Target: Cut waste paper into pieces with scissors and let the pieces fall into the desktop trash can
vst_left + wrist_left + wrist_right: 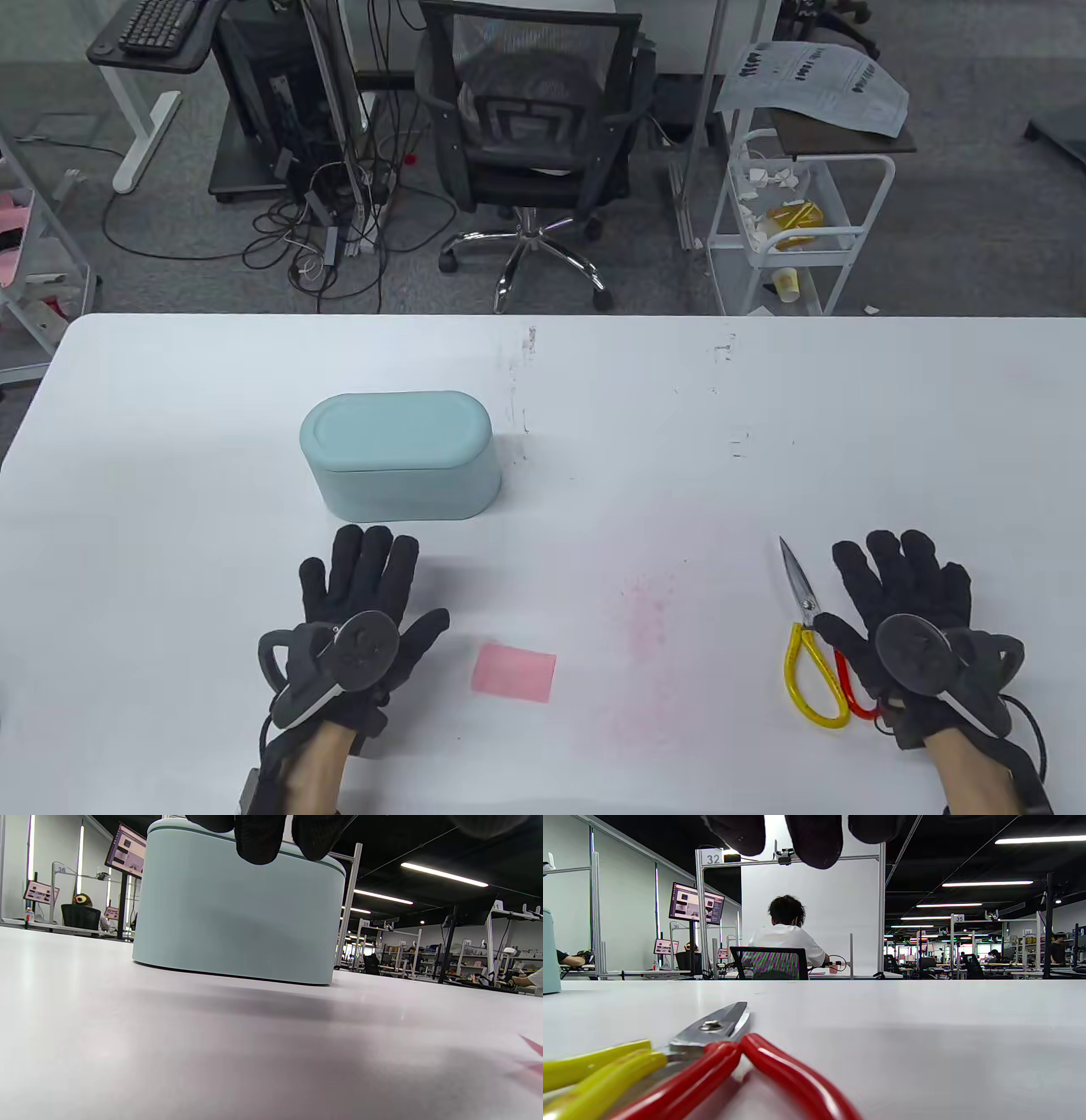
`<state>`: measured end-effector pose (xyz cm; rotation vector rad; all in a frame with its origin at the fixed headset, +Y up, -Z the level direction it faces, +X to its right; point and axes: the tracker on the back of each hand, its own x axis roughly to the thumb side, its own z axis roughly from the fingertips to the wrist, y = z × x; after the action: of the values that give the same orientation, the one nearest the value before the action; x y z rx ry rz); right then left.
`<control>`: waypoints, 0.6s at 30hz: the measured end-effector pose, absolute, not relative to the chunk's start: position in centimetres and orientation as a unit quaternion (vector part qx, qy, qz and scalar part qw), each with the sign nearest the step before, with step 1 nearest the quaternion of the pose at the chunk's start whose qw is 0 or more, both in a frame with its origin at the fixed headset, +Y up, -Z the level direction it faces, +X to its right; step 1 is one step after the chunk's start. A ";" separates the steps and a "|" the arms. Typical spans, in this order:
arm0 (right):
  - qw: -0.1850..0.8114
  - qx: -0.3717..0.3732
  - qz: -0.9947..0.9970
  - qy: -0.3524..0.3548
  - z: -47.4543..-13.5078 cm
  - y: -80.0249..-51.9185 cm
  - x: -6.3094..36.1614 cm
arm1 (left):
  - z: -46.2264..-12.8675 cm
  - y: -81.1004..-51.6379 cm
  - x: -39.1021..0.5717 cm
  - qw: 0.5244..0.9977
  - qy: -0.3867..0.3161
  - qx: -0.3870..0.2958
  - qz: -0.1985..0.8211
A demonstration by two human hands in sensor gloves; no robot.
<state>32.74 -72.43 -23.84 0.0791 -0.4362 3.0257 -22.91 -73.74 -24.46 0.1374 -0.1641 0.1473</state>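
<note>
A pale blue oval trash can (pixel 399 454) with its lid down stands on the white table, left of centre; it fills the left wrist view (pixel 237 912). A small pink paper (pixel 514 671) lies flat near the front edge. My left hand (pixel 361 586) rests flat and open just left of the paper, fingers pointing at the can. Scissors (pixel 810 641) with one yellow and one red handle lie shut at the right; the right wrist view shows them close up (pixel 712 1052). My right hand (pixel 904 586) lies flat and open beside them, partly over the red handle, holding nothing.
The white table (pixel 636 424) bears faint pink staining right of the paper. Beyond its far edge stand an office chair (pixel 530 127), cables, and a white cart (pixel 797 221). A person sits at another desk in the right wrist view (pixel 785 938).
</note>
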 end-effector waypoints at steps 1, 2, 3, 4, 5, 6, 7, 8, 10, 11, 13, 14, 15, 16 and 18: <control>0.043 0.026 0.989 -0.142 -23.9 -72.5 32.7 | -24.5 -73.7 -22.9 0.992 -0.083 0.068 0.072; 0.043 0.026 0.989 -0.143 -23.9 -72.5 32.7 | -24.5 -73.7 -22.9 0.992 -0.083 0.068 0.071; 0.042 0.026 0.988 -0.143 -23.9 -72.5 32.7 | -24.5 -73.7 -22.8 0.992 -0.083 0.068 0.071; 0.042 0.026 0.988 -0.143 -23.9 -72.5 32.7 | -24.5 -73.7 -22.8 0.992 -0.084 0.067 0.071; 0.043 0.026 0.988 -0.143 -23.9 -72.5 32.7 | -24.5 -73.7 -22.8 0.991 -0.085 0.068 0.073; 0.043 0.027 0.988 -0.143 -23.9 -72.5 32.7 | -24.5 -73.7 -22.8 0.991 -0.085 0.069 0.073; 0.044 0.026 0.988 -0.143 -23.9 -72.5 32.7 | -24.4 -73.7 -22.8 0.991 -0.085 0.070 0.074; 0.044 0.026 0.988 -0.144 -23.9 -72.5 32.7 | -24.4 -73.6 -22.8 0.991 -0.085 0.071 0.074; 0.043 0.026 0.988 -0.143 -23.9 -72.5 32.7 | -24.4 -73.6 -22.8 0.991 -0.086 0.072 0.076; 0.043 0.026 0.988 -0.143 -23.9 -72.5 32.7 | -24.4 -73.6 -22.8 0.991 -0.086 0.072 0.075; 0.043 0.026 0.989 -0.142 -23.9 -72.5 32.7 | -24.4 -73.6 -22.8 0.991 -0.085 0.073 0.076; 0.047 0.025 0.989 -0.141 -23.9 -72.5 32.7 | -24.4 -73.6 -22.8 0.991 -0.086 0.074 0.078; 0.051 0.024 0.988 -0.141 -23.9 -72.5 32.8 | -24.4 -73.6 -22.8 0.991 -0.085 0.073 0.079; 0.051 0.024 0.988 -0.142 -23.9 -72.5 32.8 | -24.4 -73.5 -23.0 0.990 -0.086 0.073 0.086; 0.049 0.022 0.989 -0.141 -23.9 -72.5 32.8 | -24.4 -73.2 -23.3 0.989 -0.083 0.080 0.098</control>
<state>32.82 -72.53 -23.87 0.0672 -0.4289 3.0126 -23.25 -73.20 -24.45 0.1607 -0.1657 0.1963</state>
